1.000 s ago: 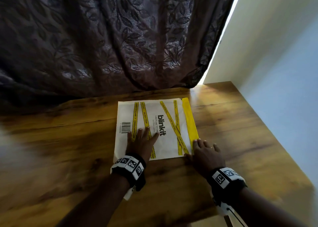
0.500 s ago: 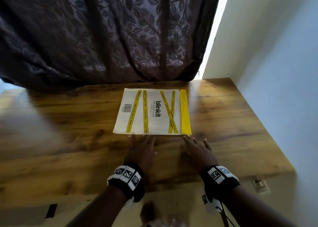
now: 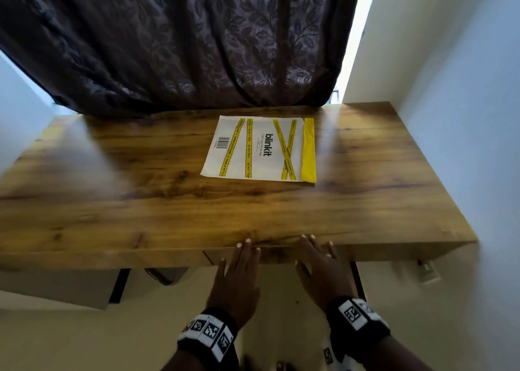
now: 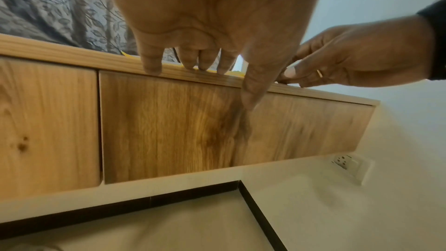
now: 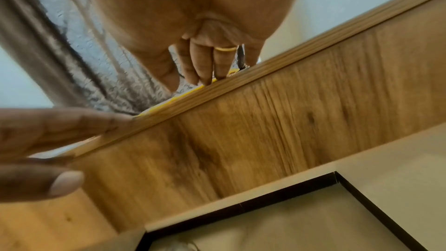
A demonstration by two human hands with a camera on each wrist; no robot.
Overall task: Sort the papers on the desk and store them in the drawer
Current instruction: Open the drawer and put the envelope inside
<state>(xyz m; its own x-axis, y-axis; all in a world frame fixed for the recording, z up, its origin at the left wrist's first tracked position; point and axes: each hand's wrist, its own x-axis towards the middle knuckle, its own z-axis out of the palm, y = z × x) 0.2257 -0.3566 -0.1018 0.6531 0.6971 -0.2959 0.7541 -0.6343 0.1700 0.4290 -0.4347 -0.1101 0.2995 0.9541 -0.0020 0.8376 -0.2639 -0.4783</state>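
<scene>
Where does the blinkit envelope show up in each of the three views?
Head: the blinkit envelope lies flat on the desk top, centre, far side.
Left wrist: only a yellow sliver above the desk edge, beyond the fingertips.
Right wrist: a yellow strip along the desk edge.
Shared landmark: the desk's front edge.

Wood-grain desk, top view: one white envelope w/ yellow stripes lies flat, rear-centre, near far edge; fingertips of both hands at front edge.
</scene>
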